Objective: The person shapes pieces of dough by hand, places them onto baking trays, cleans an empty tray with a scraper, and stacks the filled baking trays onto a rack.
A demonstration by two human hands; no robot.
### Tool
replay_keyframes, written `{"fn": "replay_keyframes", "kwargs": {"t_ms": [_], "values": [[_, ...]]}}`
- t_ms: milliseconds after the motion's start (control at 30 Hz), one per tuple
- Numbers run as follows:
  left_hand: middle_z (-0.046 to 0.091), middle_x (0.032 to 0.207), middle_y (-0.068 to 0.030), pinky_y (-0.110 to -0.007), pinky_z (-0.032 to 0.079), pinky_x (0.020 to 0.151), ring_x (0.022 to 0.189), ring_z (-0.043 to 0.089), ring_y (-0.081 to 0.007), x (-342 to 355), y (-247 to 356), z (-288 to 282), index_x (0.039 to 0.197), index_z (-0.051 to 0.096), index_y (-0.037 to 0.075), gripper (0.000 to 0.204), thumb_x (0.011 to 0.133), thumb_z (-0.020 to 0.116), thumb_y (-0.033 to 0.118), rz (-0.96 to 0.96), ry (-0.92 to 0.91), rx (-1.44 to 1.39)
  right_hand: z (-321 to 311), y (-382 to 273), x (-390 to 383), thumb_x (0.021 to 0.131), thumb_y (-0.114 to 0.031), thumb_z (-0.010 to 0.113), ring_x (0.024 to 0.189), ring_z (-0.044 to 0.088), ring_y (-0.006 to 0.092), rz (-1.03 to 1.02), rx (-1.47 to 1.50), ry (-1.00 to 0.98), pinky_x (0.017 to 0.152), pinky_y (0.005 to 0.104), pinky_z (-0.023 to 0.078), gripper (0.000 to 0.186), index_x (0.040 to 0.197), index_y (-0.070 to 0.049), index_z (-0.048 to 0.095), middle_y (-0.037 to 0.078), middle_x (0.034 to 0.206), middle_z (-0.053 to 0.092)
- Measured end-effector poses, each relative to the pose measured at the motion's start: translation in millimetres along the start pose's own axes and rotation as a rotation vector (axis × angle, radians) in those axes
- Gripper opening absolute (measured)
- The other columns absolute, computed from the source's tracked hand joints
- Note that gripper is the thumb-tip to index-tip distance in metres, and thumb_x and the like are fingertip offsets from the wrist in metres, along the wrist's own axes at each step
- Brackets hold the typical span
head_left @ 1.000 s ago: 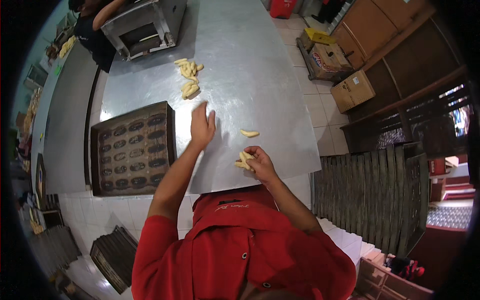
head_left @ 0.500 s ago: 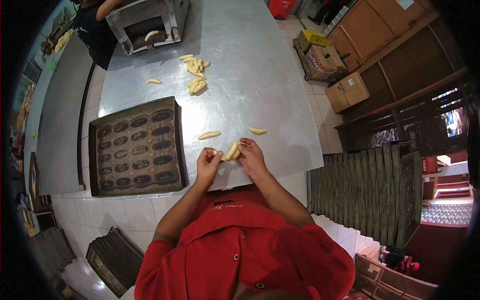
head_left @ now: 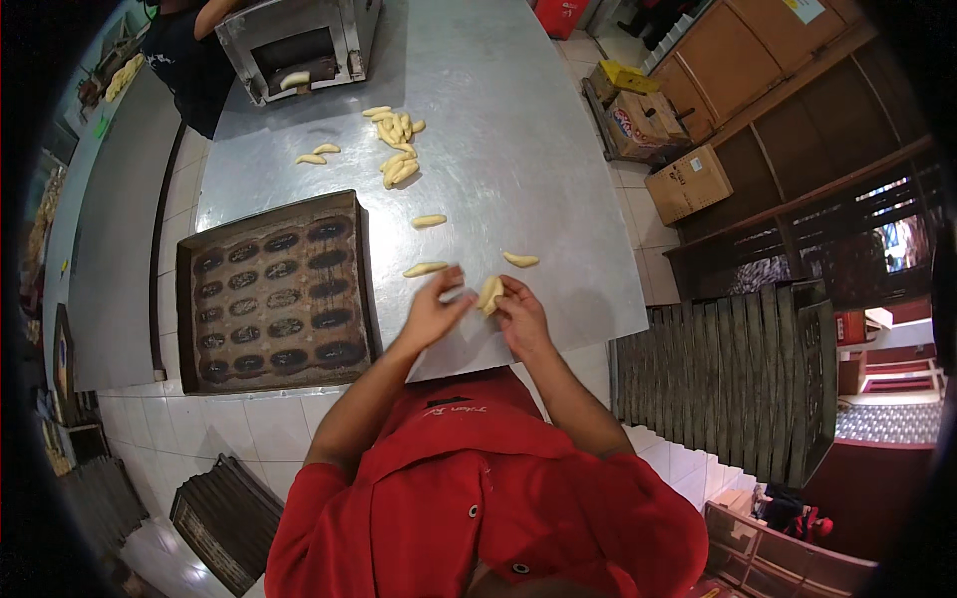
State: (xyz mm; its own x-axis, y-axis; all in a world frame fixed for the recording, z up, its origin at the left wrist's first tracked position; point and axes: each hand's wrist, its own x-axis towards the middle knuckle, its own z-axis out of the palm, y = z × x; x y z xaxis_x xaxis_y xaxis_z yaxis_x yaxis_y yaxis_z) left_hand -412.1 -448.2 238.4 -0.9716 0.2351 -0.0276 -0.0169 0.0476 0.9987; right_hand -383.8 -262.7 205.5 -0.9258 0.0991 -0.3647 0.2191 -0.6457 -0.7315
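Note:
My right hand [head_left: 522,317] holds a twisted piece of pale yellow dough [head_left: 489,294] in its closed fingers, just above the metal table. Off to its left, my left hand [head_left: 437,311] is slightly smeared by motion. Its fingers are apart with nothing visible in them, and the fingertips reach close to a dough roll [head_left: 425,269]. Farther up the table lies another dough roll [head_left: 429,221]. A slightly curved dough piece [head_left: 520,259] rests beyond my right hand.
At left, a dark baking pan [head_left: 371,299] with rows of oval hollows sits on the metal table [head_left: 558,199]. Dough rolls [head_left: 399,169] are heaped farther back. A metal machine [head_left: 299,50] with dough at its opening stands beside another person [head_left: 179,60]. Stacked pans [head_left: 728,384] are at right.
My left hand has let go of the twisted dough and moved up toward the dough roll. Another roll now lies farther up the table, and a second piece lies before the machine.

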Motion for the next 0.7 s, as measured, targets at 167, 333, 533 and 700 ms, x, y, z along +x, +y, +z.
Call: {"fn": "replay_keyframes", "kwargs": {"t_ms": [167, 333, 533, 700], "values": [[0.070, 0.109, -0.0095, -0.033, 0.056, 0.082, 0.095, 0.068, -0.0204, -12, -29, 15, 0.123, 0.062, -0.001, 0.036, 0.091, 0.072, 0.012, -0.275, -0.196, -0.140, -7, 5, -2, 0.091, 0.005, 0.060, 0.106, 0.064, 0.0189, -0.214, -0.582, -0.290, 0.092, 0.0298, 0.053, 0.038, 0.129, 0.002, 0.059, 0.011, 0.118, 0.065], [0.065, 0.091, -0.0083, -0.038, 0.051, 0.072, 0.081, 0.064, -0.0258, -15, -6, -4, 0.108, 0.072, 0.008, 0.024, 0.084, 0.070, 0.004, 0.243, -0.036, 0.483, -35, -51, -7, 0.083, 0.008, 0.059, 0.105, 0.065, 0.0239, -0.442, -0.980, -0.255, 0.094, 0.0343, 0.051, 0.039, 0.121, 0.001, 0.065, 0.013, 0.115, 0.067], [0.059, 0.096, -0.0061, -0.041, 0.041, 0.077, 0.091, 0.055, -0.0246, -28, -29, -17, 0.116, 0.071, 0.013, 0.043, 0.074, 0.069, 0.013, 0.490, 0.106, 1.111, -81, -70, 1, 0.076, -0.002, 0.064, 0.104, 0.058, 0.0354, -0.810, -1.656, -0.450, 0.095, 0.0435, 0.047, 0.036, 0.112, -0.001, 0.066, 0.016, 0.109, 0.064], [0.057, 0.125, -0.0165, -0.050, 0.040, 0.096, 0.114, 0.053, -0.0329, 27, -16, 5, 0.128, 0.064, 0.011, 0.053, 0.078, 0.067, 0.025, 0.421, 0.100, 1.030, -44, -98, 22, 0.083, -0.014, 0.066, 0.116, 0.055, 0.0362, -0.756, -1.688, -0.423, 0.102, 0.0438, 0.044, 0.043, 0.124, -0.001, 0.060, 0.016, 0.123, 0.061]]}}
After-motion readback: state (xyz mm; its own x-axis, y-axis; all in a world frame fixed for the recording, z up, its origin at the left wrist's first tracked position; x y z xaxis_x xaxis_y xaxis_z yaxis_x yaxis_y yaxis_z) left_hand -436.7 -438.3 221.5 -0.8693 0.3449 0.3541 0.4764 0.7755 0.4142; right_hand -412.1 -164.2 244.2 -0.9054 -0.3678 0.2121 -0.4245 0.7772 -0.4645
